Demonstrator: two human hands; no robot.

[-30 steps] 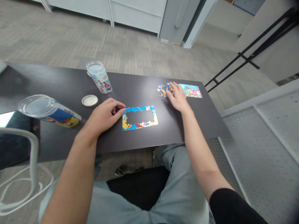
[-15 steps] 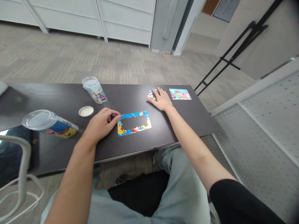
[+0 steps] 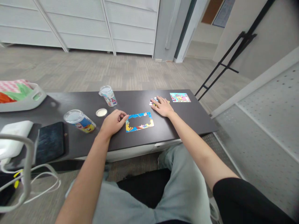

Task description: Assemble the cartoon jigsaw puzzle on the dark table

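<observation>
On the dark table lies a jigsaw puzzle border point(image 3: 130, 128), its joined edge pieces forming a colourful ring around a bare middle. My left hand point(image 3: 114, 122) rests at its upper left corner, fingers curled, thumb and forefinger close together on that corner. Farther off to the right, my right hand point(image 3: 163, 107) lies flat with fingers spread over a heap of loose puzzle pieces point(image 3: 152, 102), partly hiding them. Beyond that hand, a small picture card point(image 3: 180, 97) with cartoon figures lies flat.
Left of the puzzle stand two clear-topped canisters, a smaller one point(image 3: 109, 96) behind a larger one point(image 3: 80, 121). A round white lid point(image 3: 101, 112) lies between them. Farther left are a black tablet point(image 3: 50, 143), a white device point(image 3: 17, 133), a white basket point(image 3: 35, 101) and cables point(image 3: 52, 174).
The view has swung left, bringing the basket and white device into sight. My right hand has shifted slightly over the loose pieces, with some now showing to its right. The left hand stays at the border's corner.
</observation>
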